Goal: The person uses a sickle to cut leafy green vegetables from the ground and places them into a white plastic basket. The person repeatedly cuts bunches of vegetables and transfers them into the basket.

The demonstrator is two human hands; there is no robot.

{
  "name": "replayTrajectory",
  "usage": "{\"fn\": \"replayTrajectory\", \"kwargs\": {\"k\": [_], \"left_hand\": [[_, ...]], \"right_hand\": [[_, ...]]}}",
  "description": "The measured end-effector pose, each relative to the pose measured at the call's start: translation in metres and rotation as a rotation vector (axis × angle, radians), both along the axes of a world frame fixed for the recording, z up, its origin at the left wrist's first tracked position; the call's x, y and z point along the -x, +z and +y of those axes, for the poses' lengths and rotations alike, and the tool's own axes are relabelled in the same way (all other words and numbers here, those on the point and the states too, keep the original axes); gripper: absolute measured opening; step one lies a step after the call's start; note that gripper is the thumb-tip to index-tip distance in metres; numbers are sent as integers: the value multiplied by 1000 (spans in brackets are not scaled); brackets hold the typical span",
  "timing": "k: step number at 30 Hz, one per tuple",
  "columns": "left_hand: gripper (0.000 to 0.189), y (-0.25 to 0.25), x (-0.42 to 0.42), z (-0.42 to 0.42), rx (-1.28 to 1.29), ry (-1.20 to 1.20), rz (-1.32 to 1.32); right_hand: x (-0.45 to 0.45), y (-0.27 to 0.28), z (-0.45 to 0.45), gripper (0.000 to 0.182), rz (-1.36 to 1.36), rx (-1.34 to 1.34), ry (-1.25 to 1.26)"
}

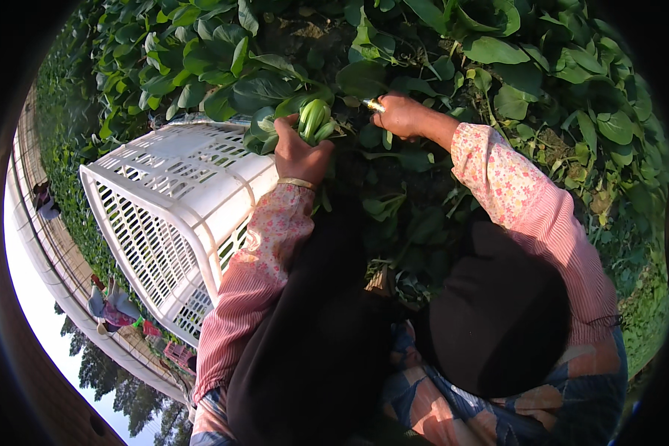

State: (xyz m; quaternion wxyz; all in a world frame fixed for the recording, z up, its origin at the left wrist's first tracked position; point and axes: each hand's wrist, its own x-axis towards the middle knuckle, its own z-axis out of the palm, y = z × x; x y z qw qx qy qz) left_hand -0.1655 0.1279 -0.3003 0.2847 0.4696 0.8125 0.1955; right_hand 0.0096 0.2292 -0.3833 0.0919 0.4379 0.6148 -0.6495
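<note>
My left hand (303, 149) grips a head of bok choy (314, 120), its pale green stem base turned up towards me and its leaves hanging off to the left. A white slatted plastic crate (184, 167) stands close beside that forearm. To the right, my right hand (400, 116) is closed around a small tool (373, 105) with a shiny metal part, probably a knife; most of it is hidden in the fist. Its tip points left, towards the bok choy, with a gap between. Dark soil and loose leaves lie below both hands.
Dense leafy greens (200, 56) grow ahead and left, with more plants (585, 111) on the right. My dark-clad knees (496, 312) are near the bed. Far left, a person (111, 306) bends among the rows near a pink crate (179, 355).
</note>
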Motion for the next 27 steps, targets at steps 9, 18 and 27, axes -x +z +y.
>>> {"fn": "replayTrajectory", "kwargs": {"k": [9,18,27], "left_hand": [[56,16,-17,-20,-214,-137,-389],[70,51,-51,-14,-120,-346,-666],[60,112,-91,33,39,-636,-812]], "right_hand": [[-48,7,-37,38,419,471,-637],[-74,89,-9,42,677,235,-725],[-124,132,-33,26,518,51,-584]]}}
